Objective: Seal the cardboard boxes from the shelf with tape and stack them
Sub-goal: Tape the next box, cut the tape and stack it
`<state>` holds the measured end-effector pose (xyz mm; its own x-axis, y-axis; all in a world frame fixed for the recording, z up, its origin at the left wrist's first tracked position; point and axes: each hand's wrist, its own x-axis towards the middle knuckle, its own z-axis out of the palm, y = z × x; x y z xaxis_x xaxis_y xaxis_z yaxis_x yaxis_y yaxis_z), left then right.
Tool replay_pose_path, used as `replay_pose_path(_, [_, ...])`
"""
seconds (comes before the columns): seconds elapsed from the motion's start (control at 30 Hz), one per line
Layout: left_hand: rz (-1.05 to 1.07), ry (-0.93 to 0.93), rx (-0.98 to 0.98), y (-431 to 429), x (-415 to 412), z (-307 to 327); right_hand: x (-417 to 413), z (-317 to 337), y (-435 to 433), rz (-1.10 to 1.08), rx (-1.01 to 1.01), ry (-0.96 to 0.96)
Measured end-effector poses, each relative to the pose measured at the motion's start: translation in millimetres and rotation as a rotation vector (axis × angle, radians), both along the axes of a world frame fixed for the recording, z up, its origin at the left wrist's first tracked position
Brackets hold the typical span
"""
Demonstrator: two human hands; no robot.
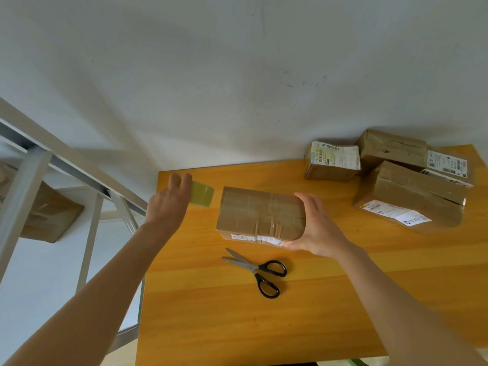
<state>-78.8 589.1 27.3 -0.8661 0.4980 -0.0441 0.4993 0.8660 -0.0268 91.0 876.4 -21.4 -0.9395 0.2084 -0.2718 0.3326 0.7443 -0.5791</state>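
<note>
A taped cardboard box [260, 215] lies on the wooden table [237, 313] near its middle. My right hand [314, 228] grips the box's right end, thumb on the near side and fingers over the top. My left hand [169, 199] is at the table's far left, its fingers curled over a roll of yellowish clear tape [202, 193]. At the back right, several cardboard boxes [412, 196] with shipping labels sit in a loose pile, and one smaller labelled box [332, 165] stands beside them.
Black-handled scissors [257, 270] lie open on the table just in front of the box. A white metal shelf [34, 165] stands to the left, with a cardboard box [47, 217] on it. A pale wall runs behind the table.
</note>
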Motion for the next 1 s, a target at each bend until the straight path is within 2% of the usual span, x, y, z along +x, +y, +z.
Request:
replay_pose_path(0.73, [0.053, -0.148, -0.089, 4.1, -2.2, -44.7, -4.1, 8.6, -2.7, 0.011, 0.005, -0.045])
replay_pose_path(1.0, [0.063, -0.175, -0.038, -1.6, -6.6, -52.3, -23.5, 24.9, -14.9, 0.114, 0.183, -0.089])
